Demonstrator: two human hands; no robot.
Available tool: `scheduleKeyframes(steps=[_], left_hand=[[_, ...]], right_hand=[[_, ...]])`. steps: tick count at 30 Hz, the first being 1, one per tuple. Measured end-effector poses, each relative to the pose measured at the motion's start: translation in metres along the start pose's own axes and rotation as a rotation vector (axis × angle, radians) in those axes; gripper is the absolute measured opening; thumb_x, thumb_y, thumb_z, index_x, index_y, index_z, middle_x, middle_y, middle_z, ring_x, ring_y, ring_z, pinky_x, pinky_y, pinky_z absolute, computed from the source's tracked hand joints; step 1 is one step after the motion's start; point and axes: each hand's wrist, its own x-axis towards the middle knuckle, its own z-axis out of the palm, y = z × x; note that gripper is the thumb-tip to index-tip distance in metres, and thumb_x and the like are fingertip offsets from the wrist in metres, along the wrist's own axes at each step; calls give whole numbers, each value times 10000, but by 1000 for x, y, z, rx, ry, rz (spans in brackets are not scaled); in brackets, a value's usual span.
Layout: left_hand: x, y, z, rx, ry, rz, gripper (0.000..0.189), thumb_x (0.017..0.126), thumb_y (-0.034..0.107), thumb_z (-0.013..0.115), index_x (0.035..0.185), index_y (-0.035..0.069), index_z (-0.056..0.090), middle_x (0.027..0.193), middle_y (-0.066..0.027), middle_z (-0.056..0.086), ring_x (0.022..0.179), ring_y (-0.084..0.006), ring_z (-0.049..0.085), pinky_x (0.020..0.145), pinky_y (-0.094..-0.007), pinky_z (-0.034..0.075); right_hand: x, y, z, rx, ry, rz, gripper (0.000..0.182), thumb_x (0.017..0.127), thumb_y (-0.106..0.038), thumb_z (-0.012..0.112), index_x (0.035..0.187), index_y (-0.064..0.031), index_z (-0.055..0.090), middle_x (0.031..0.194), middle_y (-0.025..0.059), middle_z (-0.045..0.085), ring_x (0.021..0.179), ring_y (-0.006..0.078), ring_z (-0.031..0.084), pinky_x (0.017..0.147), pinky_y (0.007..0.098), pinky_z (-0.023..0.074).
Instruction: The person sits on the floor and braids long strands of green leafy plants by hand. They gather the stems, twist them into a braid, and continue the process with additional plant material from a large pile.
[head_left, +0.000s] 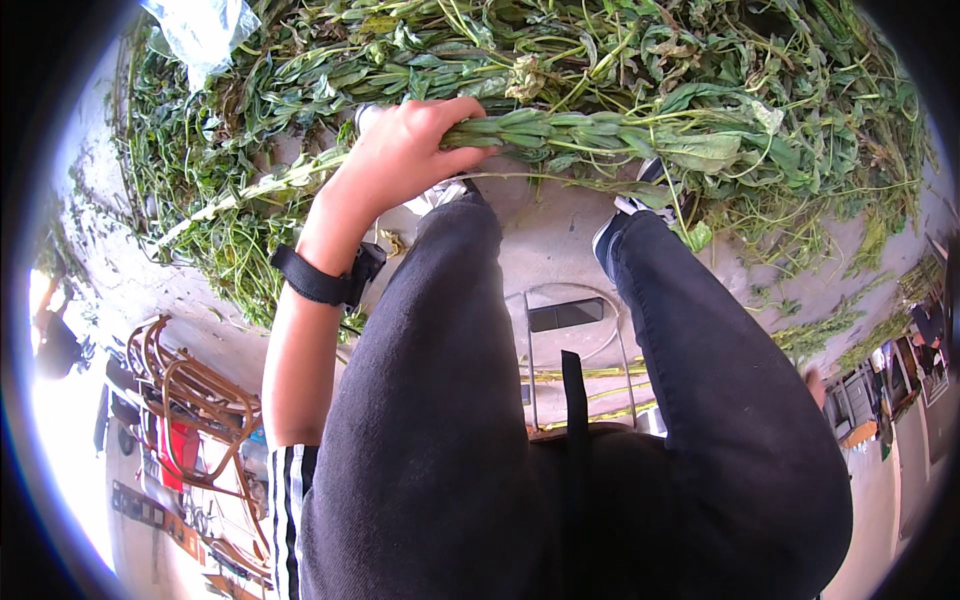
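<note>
My left hand (412, 146) is closed around a green plant stalk with long seed pods (555, 131), apparently sesame. Its bare pale lower end (225, 201) slants down to the left, while the leafy top (705, 142) points right. A small white object (366, 116) shows behind the back of this hand; I cannot tell what it is. Just beyond lies a large heap of similar cut plants (450, 52), some leaves wilted and brown. Beside my right thigh a sliver of skin (814, 385) shows, probably my right hand, mostly hidden by the leg.
A clear plastic bag (202, 30) lies on the heap at the far left. Under me stands a metal-framed seat (529, 360), with a dark flat rectangle (566, 315) on the concrete floor (540, 247). Curved brown chair frames (199, 397) stand left, and more stalks (832, 322) lie right.
</note>
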Motion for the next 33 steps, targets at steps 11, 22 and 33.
scheduleKeyframes(steps=[11,22,33], left_hand=[[-5,-8,1,35,8,-22,394,884,340,794,1145,54,718,878,-179,739,796,-374,710,728,-433,556],[6,-1,-5,59,13,42,377,927,369,758,1104,40,706,876,-184,722,816,-391,694,721,-458,544],[2,-6,2,45,4,35,378,920,350,770,1143,48,727,909,-172,738,828,-368,710,731,-423,553]], right_hand=[[65,-212,-98,356,231,-220,340,993,-145,646,1318,-50,625,1256,163,669,1125,345,664,935,397,537],[48,-565,-241,368,962,-1420,338,829,-222,829,1097,-49,717,1013,58,688,900,218,663,767,352,538],[49,-574,-233,420,955,-1368,169,826,-97,681,985,-43,705,898,43,663,798,203,642,731,347,517]])
